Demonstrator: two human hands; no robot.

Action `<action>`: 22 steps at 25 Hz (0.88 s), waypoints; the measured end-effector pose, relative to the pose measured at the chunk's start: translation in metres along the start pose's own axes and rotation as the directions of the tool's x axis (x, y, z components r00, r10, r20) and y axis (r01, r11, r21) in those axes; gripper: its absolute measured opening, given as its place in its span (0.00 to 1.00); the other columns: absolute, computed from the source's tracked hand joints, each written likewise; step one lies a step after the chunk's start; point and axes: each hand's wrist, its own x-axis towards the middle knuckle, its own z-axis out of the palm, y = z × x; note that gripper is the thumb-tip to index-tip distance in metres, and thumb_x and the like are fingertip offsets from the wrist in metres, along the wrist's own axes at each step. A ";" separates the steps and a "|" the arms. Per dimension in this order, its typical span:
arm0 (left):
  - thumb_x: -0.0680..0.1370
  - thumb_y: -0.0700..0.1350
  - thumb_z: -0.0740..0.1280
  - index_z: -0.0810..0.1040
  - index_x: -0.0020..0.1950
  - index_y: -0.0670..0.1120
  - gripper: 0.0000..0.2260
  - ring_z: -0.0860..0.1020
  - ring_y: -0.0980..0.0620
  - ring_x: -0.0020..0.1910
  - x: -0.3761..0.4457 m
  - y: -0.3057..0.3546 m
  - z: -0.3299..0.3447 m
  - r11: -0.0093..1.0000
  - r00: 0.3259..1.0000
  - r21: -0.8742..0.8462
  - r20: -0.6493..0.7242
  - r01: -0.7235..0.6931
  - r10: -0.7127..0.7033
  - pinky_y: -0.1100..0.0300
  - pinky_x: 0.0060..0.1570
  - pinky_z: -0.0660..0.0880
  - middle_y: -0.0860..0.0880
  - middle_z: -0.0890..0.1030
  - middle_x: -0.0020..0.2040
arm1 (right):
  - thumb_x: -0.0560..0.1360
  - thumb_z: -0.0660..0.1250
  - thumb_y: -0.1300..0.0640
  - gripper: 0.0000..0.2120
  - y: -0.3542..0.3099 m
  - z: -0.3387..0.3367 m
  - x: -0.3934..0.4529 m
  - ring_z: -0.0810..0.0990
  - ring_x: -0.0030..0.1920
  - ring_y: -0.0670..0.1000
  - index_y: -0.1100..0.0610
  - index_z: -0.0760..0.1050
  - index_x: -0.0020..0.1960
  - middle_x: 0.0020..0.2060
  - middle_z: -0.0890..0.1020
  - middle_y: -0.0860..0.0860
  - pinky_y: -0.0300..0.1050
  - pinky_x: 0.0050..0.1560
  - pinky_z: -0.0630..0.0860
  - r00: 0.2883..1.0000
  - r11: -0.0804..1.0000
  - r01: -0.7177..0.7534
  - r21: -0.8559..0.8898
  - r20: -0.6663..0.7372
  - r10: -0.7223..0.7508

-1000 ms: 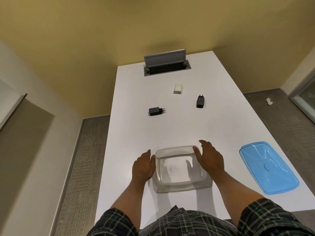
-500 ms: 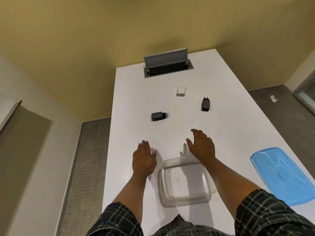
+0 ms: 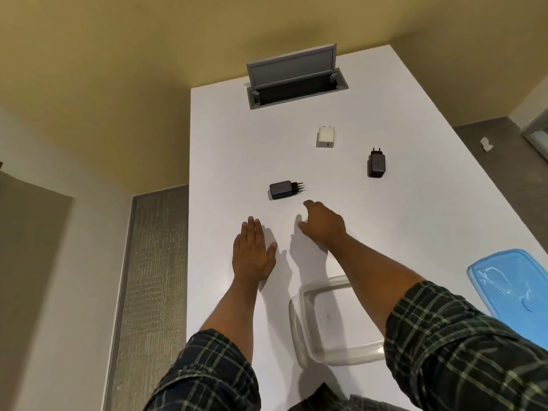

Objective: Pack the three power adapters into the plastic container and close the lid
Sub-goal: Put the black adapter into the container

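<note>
1. The right hand (image 3: 323, 225) reaches forward over the white bench (image 3: 415, 221), its grip released and holding nothing, fingers curled loosely downward.
2. The near black adapter (image 3: 281, 190) lies on its side at about 11 o'clock from the right hand, just beside the fingertips (image 3: 308, 203) but apart from them, with its prongs pointing toward 3 o'clock.
3. The left hand (image 3: 252, 253) is spread flat, palm down, low over or on the bench, I cannot tell which; its grip is released and empty. The near black adapter lies near it at about 1 o'clock.
4. The second black adapter (image 3: 376, 164) lies at about 1 o'clock from the right hand, well apart, with its prongs pointing toward 12 o'clock.
5. The white adapter (image 3: 326, 137) lies at 12 o'clock from the right hand, farther off still, near the open grey cable box (image 3: 296, 78) set into the bench.
6. The clear plastic container (image 3: 329, 321) stands open and empty at about 6 o'clock from the right hand, partly under the right forearm and plaid sleeve (image 3: 462, 345).
7. The blue lid (image 3: 510, 286) lies flat on the bench at about 3 o'clock from the container, apart from it, at the picture's right edge.
</note>
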 end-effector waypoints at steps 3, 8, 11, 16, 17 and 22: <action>0.85 0.58 0.52 0.43 0.84 0.42 0.34 0.45 0.45 0.84 0.013 -0.006 0.008 1.000 1.000 -0.019 0.008 0.010 -0.010 0.50 0.82 0.49 0.44 0.43 0.85 | 0.78 0.63 0.48 0.27 -0.015 0.002 0.024 0.77 0.63 0.60 0.52 0.62 0.75 0.65 0.74 0.56 0.54 0.58 0.74 1.000 0.999 0.022 -0.024 0.020 -0.021; 0.85 0.57 0.53 0.44 0.84 0.42 0.34 0.44 0.46 0.84 0.030 -0.010 0.026 0.990 0.999 -0.134 0.029 0.037 -0.033 0.50 0.82 0.48 0.44 0.44 0.85 | 0.79 0.64 0.46 0.34 -0.033 0.009 0.056 0.78 0.63 0.61 0.51 0.54 0.80 0.68 0.73 0.58 0.52 0.58 0.74 0.996 0.995 -0.084 -0.051 -0.020 0.083; 0.85 0.57 0.54 0.43 0.84 0.43 0.34 0.43 0.46 0.84 0.034 -0.007 0.036 0.977 0.999 -0.212 0.025 0.029 -0.025 0.50 0.82 0.47 0.45 0.43 0.85 | 0.79 0.63 0.44 0.35 -0.038 0.013 0.069 0.79 0.61 0.61 0.47 0.51 0.81 0.64 0.77 0.58 0.52 0.58 0.75 0.998 0.998 -0.061 -0.021 -0.032 0.060; 0.85 0.59 0.54 0.46 0.84 0.43 0.34 0.46 0.47 0.84 0.033 -0.011 0.054 0.987 0.996 -0.158 -0.078 0.021 -0.034 0.50 0.82 0.51 0.46 0.47 0.85 | 0.81 0.59 0.41 0.31 -0.052 0.011 0.094 0.78 0.62 0.61 0.46 0.54 0.80 0.66 0.78 0.54 0.53 0.57 0.73 1.000 1.000 0.013 -0.029 -0.027 -0.014; 0.85 0.59 0.54 0.48 0.84 0.44 0.33 0.47 0.47 0.84 0.032 -0.012 0.057 0.986 0.994 -0.165 -0.102 0.016 -0.033 0.50 0.82 0.52 0.46 0.48 0.85 | 0.81 0.58 0.41 0.30 -0.055 0.012 0.098 0.78 0.62 0.61 0.47 0.55 0.80 0.67 0.76 0.53 0.53 0.57 0.73 1.000 0.999 0.012 -0.040 -0.015 -0.013; 0.84 0.58 0.57 0.57 0.83 0.43 0.32 0.55 0.48 0.83 0.030 -0.012 0.066 0.983 0.975 -0.183 -0.216 0.006 -0.047 0.50 0.80 0.59 0.46 0.57 0.84 | 0.81 0.59 0.44 0.16 -0.062 0.030 0.107 0.80 0.56 0.59 0.52 0.74 0.62 0.60 0.78 0.52 0.46 0.47 0.65 0.994 0.999 0.008 0.045 -0.105 -0.003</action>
